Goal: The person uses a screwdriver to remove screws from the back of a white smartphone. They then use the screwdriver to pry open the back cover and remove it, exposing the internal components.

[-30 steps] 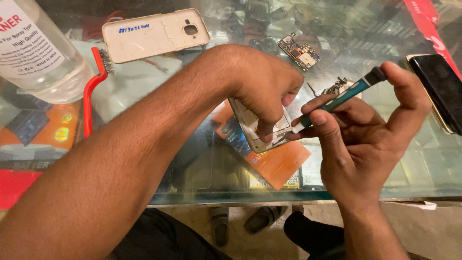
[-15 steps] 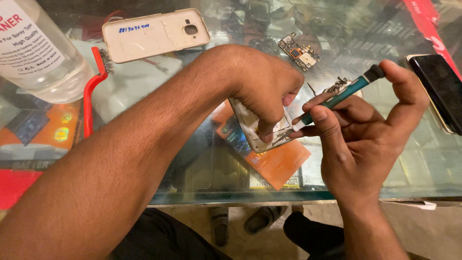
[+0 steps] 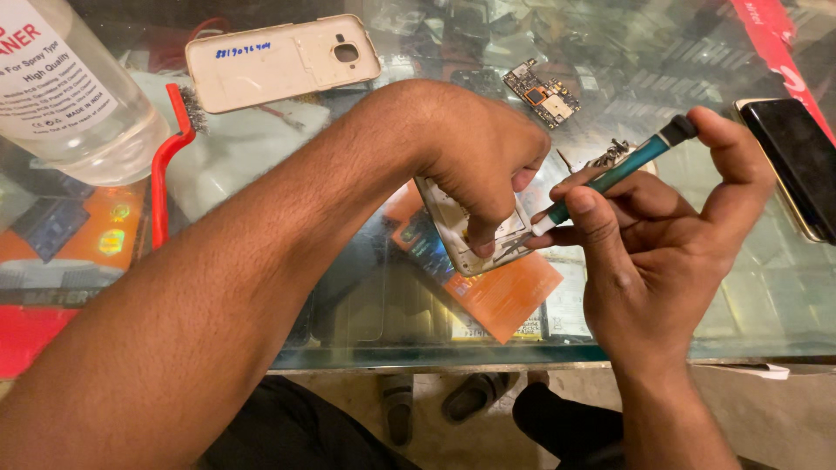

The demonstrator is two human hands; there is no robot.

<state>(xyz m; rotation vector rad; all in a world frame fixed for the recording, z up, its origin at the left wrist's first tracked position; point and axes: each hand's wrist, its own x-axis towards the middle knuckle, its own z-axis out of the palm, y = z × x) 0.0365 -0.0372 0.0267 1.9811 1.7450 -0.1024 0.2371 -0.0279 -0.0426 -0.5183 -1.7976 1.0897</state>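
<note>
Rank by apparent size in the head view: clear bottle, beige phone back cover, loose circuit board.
1. clear bottle, cut off by the frame and closer to the camera, so its lead is unsure.
2. beige phone back cover.
3. loose circuit board, clearly smallest.

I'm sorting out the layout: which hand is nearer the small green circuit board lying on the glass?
Left. The left hand sits just below the circuit board, gripping a phone frame; the right hand holds a screwdriver lower, to its right.
</note>
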